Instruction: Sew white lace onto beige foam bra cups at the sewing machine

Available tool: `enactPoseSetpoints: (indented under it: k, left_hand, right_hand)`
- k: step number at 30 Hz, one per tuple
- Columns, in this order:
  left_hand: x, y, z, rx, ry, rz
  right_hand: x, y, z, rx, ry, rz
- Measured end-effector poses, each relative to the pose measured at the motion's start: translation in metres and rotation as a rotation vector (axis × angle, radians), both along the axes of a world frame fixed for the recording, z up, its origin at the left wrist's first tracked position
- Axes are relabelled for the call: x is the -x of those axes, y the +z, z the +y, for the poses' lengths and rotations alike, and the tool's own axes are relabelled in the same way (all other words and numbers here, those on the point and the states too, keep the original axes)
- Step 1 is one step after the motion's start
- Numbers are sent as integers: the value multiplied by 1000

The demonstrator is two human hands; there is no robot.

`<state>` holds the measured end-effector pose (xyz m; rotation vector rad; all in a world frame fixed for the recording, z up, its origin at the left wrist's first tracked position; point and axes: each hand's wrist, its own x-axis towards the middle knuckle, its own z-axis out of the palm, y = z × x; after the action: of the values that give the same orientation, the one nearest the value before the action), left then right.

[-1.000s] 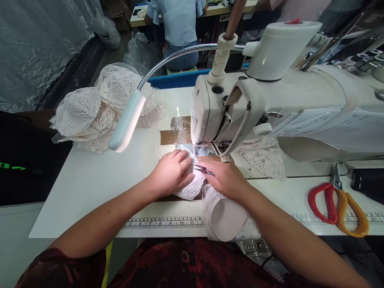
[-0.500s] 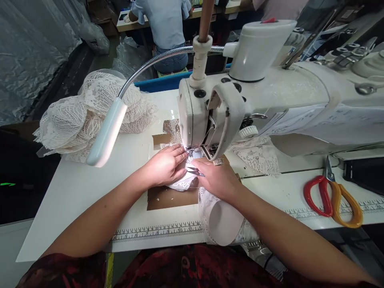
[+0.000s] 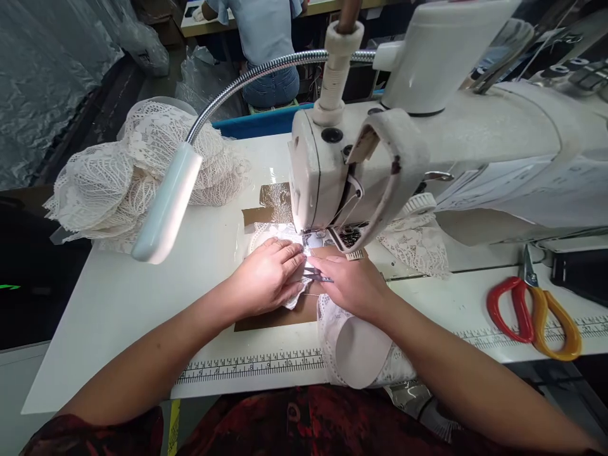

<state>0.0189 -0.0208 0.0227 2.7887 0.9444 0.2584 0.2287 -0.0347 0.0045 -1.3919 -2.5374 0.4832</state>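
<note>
Under the needle area of the white sewing machine lies a piece of white lace fabric. My left hand rests flat on this lace, fingers stretched toward the presser foot and partly covering the cloth. Close beside it, my right hand is closed around small thread snips, whose pointed blades stick out leftward over the lace. Fine thread runs near the blades. Below my right hand, more white lace with a smooth rounded panel hangs over the table's front edge.
A lamp on a bendy metal neck hangs at left, before heaped cream lace. Scissors with red and orange handles lie at right. A printed ruler lines the front edge. A seated person is beyond.
My left hand has drawn slightly toward me, and more lace shows behind it. The snips stay in my right hand. The view has shifted, so the machine appears farther right.
</note>
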Motion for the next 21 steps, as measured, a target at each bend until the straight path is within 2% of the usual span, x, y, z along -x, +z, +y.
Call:
enactPoseSetpoints:
  k: [8,14,21]
  left_hand:
    - [5,-6,7,-24,-32,12]
    - [8,-7,11,-52,-62,-20]
    - [6,-16,11,-92,-84,-114]
  right_hand:
    - [1,-2,0,12,-31,-20]
    - [-1,-2,0,-57,11,0]
    - [-2,-5,0,-118,10,18]
